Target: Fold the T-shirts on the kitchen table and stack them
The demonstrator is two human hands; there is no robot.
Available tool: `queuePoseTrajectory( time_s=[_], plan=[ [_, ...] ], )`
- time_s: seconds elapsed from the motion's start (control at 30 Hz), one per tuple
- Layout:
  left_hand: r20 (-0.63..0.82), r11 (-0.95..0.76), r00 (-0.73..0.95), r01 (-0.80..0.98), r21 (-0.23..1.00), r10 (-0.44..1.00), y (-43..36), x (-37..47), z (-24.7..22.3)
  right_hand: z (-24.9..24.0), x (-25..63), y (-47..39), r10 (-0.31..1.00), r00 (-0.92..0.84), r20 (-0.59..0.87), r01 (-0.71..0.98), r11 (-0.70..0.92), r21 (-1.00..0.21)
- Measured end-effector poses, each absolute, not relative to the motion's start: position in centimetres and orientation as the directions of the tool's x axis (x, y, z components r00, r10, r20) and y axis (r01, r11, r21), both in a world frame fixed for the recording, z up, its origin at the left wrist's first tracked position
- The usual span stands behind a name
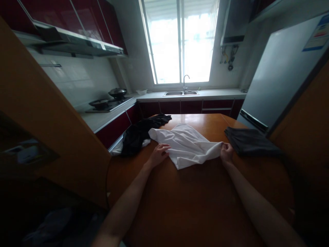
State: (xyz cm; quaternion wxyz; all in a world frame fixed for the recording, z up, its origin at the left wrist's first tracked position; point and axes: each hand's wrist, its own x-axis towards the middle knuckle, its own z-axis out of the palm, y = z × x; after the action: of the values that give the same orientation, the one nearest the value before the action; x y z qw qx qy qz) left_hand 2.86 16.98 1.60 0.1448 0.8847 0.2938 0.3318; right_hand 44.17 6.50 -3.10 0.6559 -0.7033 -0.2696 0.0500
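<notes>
A crumpled white shirt (189,142) lies spread across the middle of the wooden table (203,202). My right hand (226,153) is closed on its right edge, which is lifted a little and pulled into folds. At the shirt's near left edge, my left hand (158,155) has its fingers loosely bent and apart, the tips touching or just beside the cloth. To the right of my right hand lies a folded dark grey garment (250,141). Black clothing (140,135) is heaped at the table's left side, with some white cloth (118,148) under it.
Behind the table runs a counter with a double sink (173,93) below a bright window. A stove with a lidded pan (117,92) and a wok (99,103) stands at left. A refrigerator (277,72) is at right. Wooden panels (51,103) flank the table.
</notes>
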Motion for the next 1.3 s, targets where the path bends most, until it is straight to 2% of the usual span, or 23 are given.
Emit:
queuePoseTrajectory(
  time_s=[0.23,0.37,0.53,0.67,0.77,0.83,0.93,1.07,1.17,1.3],
  plan=[
    [0.282,-0.828,0.88,0.191,0.526,0.383,11.3,7.3,1.7,-2.9,43.8,6.5,0.468,0.843,0.266,0.286,0.03,-0.958],
    [0.234,-0.789,0.87,0.244,0.564,0.435,9.6,9.3,1.1,-2.0,43.6,6.0,0.486,0.835,0.257,0.274,0.039,-0.961],
    [0.162,-0.71,0.832,0.331,0.621,0.53,7.9,8.4,2.3,-0.1,43.9,2.7,0.588,0.758,0.281,0.292,0.079,-0.953],
    [0.02,-0.604,0.845,0.366,0.708,0.535,5.2,6.8,4.1,2.6,45.5,-2.3,0.76,0.587,0.278,0.346,0.075,-0.935],
    [-0.09,-0.51,0.877,0.355,0.783,0.473,3.9,5.7,5.4,5.1,47.1,-6.2,0.906,0.347,0.24,0.437,0.071,-0.897],
    [-0.132,-0.447,0.875,0.362,0.818,0.467,3.9,5.2,6.0,6.3,48.1,-8.4,0.955,0.21,0.211,0.474,0.089,-0.876],
    [-0.104,-0.321,0.814,0.338,0.885,0.571,5.1,4.5,6.1,6.5,48.8,-10.9,0.985,0.092,0.149,0.471,0.088,-0.878],
    [0.032,-0.155,0.621,0.145,0.977,0.783,7.6,3.9,5.5,4.2,47.9,-13.6,0.995,0.053,0.08,0.498,0.043,-0.866],
    [0.031,-0.051,0.452,0.032,0.998,0.892,8.8,3.3,5.0,2.1,46.2,-15.4,0.98,0.093,0.177,0.637,0.078,-0.767],
    [-0.01,0.016,0.32,-0.017,1.0,0.947,9.1,2.3,4.1,-0.3,44.9,-17.9,0.96,0.087,0.266,0.793,0.094,-0.602]
  ],
)
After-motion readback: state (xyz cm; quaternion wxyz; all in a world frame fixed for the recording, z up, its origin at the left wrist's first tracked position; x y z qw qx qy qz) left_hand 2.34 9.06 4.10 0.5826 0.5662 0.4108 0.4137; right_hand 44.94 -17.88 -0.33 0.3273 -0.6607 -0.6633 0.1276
